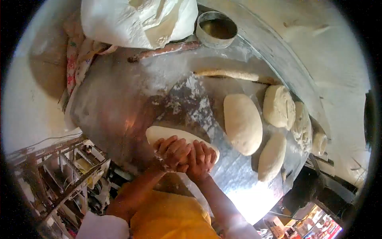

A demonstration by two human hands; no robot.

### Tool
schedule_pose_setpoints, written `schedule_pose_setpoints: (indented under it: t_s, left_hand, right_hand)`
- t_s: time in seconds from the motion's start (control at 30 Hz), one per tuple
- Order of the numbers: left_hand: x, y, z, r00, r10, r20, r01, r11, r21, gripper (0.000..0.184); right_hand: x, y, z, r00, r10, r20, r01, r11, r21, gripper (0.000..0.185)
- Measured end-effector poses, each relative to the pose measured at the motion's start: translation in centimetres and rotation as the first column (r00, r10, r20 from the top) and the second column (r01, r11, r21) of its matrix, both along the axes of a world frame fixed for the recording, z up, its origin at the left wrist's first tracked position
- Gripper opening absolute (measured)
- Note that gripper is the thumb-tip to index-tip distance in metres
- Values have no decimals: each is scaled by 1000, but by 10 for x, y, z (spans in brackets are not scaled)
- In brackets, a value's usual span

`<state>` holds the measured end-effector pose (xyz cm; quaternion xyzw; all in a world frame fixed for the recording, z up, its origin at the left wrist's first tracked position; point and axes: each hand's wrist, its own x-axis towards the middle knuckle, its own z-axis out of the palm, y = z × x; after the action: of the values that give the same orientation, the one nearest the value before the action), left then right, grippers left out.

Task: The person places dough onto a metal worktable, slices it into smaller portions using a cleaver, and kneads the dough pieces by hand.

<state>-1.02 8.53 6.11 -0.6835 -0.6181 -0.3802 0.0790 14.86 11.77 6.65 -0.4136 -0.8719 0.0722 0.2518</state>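
Note:
A long oval of pale dough (163, 133) lies on the grey work table in front of me. My left hand (173, 153) is on its near side, fingers curled over and pressed into it. Close beside it, almost touching, my right hand (200, 159) grips the right part of the same piece with bent fingers. My palms and the dough under them are hidden. To the right rest a large smooth dough loaf (242, 124) and a narrower dough piece (272, 157).
Several more dough lumps (279, 106) line the table's right edge. Behind lie a thin rolling pin (227, 73), a thicker wooden rod (167, 51), a metal bowl of liquid (217, 42) and a big white sack (131, 24). Flour dusts the table (107, 83). A metal rack (63, 179) stands lower left.

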Motion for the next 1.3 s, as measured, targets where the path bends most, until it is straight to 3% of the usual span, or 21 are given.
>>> schedule_pose_setpoints:
  t_s: [0.07,0.13,0.17,0.27,0.33,0.4,0.47,0.53,0.6,0.63,0.7,0.77,0.83,0.9,0.93,1.0,1.03,1.07,1.1,1.17,1.3]
  left_hand:
    - [-9,30,-13,1000,13,6,-13,999,39,46]
    - [-21,59,-7,999,-48,-22,47,997,-57,47]
    - [-22,75,-10,993,-72,93,75,997,-22,43]
    - [-36,117,-14,996,-49,80,59,990,-127,40]
    - [-31,128,-8,997,-29,67,45,968,-247,38]
    - [-23,119,6,998,-19,57,34,957,-289,37]
    - [-23,108,21,956,2,293,146,865,-481,43]
    - [-25,93,40,870,154,468,227,717,-659,52]
    - [-6,46,29,881,205,426,-125,970,-207,62]
    - [-12,16,47,967,230,110,-157,877,-454,77]
    - [-23,-25,36,973,189,130,-125,912,-391,87]
    - [-31,-59,15,977,141,158,-80,937,-339,97]
    - [-45,-82,-16,971,143,194,-40,890,-454,115]
    - [-55,-96,-45,965,195,174,-53,799,-599,108]
    - [-62,-100,-65,960,259,106,-107,688,-718,104]
    - [-66,-103,-72,946,303,118,-129,682,-720,98]
    - [-59,-105,-41,910,179,374,-1,903,-429,122]
    - [-59,-111,-48,908,189,373,-3,895,-445,122]
    - [-60,-115,-59,910,190,369,7,882,-472,122]
    - [-63,-111,-65,909,196,369,18,863,-505,123]
    - [-53,-90,-57,926,196,323,-78,936,-344,112]
  right_hand:
    - [-7,38,-3,999,-9,-32,7,998,-63,41]
    - [-14,72,-10,1000,-15,-27,13,997,-77,48]
    - [-15,86,-15,1000,-10,-3,9,984,-179,59]
    - [-21,126,-13,998,-33,62,59,868,-494,85]
    - [-33,139,6,968,-77,240,210,772,-600,81]
    - [-28,125,-25,969,-68,237,175,868,-464,86]
    - [-19,80,-26,990,-104,91,124,959,-255,93]
    - [-9,13,50,991,-17,135,40,984,-173,101]
    - [13,-23,72,992,91,88,-68,968,-240,92]
    - [22,-23,71,992,99,79,-78,968,-238,92]
    - [40,-21,66,965,167,-204,-246,851,-465,81]
    - [36,2,115,977,53,-208,-120,938,-325,80]
    - [31,15,140,970,0,-245,-67,962,-265,83]
    - [23,20,153,930,52,-364,-114,982,-152,86]
    - [17,15,141,930,55,-363,-121,980,-160,86]
    - [2,-10,86,937,157,-312,-211,966,-146,93]
    - [-5,-28,42,958,205,-201,-239,957,-164,95]
    - [-8,-45,7,964,250,-90,-263,946,-190,97]
    - [-4,-49,-2,952,237,-192,-265,954,-137,93]
    - [0,-40,-14,949,254,-188,-285,945,-161,91]
    - [0,-22,-27,923,290,-253,-344,917,-203,87]
